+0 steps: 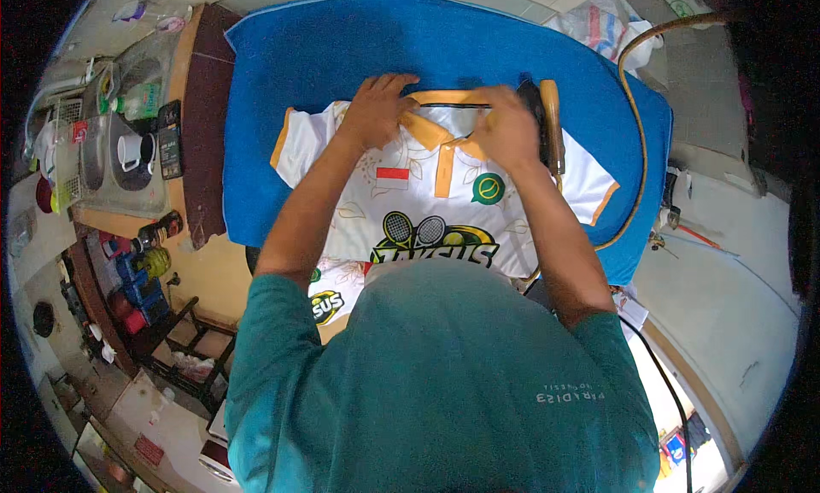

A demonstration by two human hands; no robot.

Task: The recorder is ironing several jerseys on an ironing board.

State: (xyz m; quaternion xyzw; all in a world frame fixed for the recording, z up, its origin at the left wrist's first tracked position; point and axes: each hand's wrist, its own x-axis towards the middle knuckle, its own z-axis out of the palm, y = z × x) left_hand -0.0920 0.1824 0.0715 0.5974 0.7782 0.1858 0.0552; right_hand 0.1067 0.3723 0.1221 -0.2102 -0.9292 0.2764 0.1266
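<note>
A white short-sleeved polo shirt lies front up, with an orange collar, an orange button placket and printed rackets and lettering on the chest. At the collar's left side is my left hand, its thumb and fingers on the collar edge. My right hand, slightly blurred, grips the collar's right side; its fingertips are partly hidden. Just right of that hand, an iron with a wooden handle rests at the shirt's right shoulder. My head and torso cover the lower part of the shirt.
A blue cloth covers the table under the shirt. A brown hose curves along its right side. Another white printed garment lies near my left side. Left are a sink, a phone and a dark stool; plastic bags lie far right.
</note>
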